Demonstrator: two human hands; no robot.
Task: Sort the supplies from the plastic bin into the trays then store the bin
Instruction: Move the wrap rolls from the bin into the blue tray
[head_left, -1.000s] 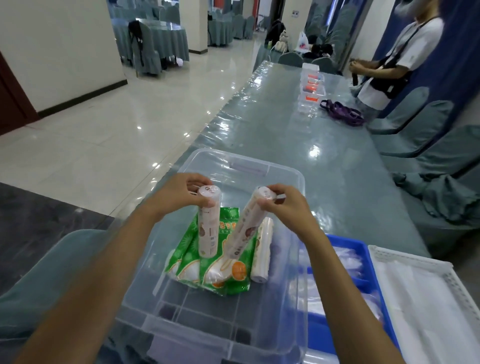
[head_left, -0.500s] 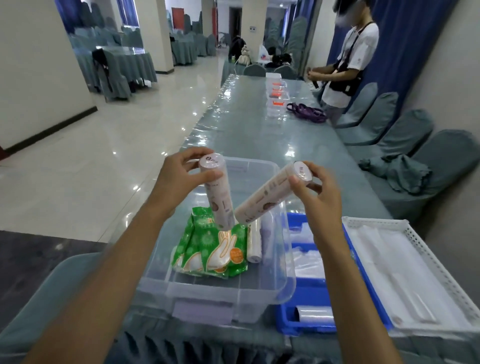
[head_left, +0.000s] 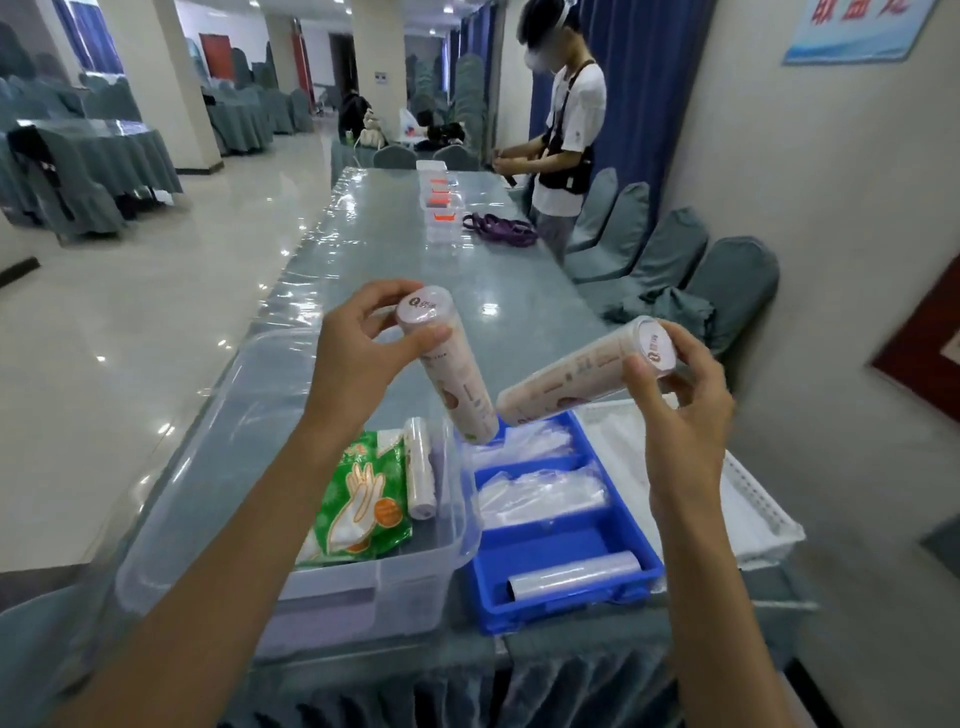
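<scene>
My left hand (head_left: 358, 358) grips the top of a white printed tube (head_left: 457, 384), held almost upright over the edge between bin and blue tray. A second white tube (head_left: 571, 376) is in my right hand (head_left: 680, 400), tilted, its lower end above the blue tray (head_left: 571, 597). That tray is divided into compartments with clear plastic packs and a clear roll (head_left: 574, 574). The clear plastic bin (head_left: 260, 415) on the left still holds a green glove packet (head_left: 363, 499) and a small white roll (head_left: 420, 475). A white perforated tray (head_left: 753, 499) lies to the right of the blue one.
A long table (head_left: 415, 260) with a glossy cover stretches ahead, with small clear boxes (head_left: 441, 208) and a purple strap (head_left: 501, 228) far along it. A person (head_left: 563, 135) stands at its right side. Covered chairs (head_left: 717, 280) line the right wall.
Both hands lifted the two tubes out of the bin and carried them rightward, over the blue tray. The view has swung to the right and back from the bin.
</scene>
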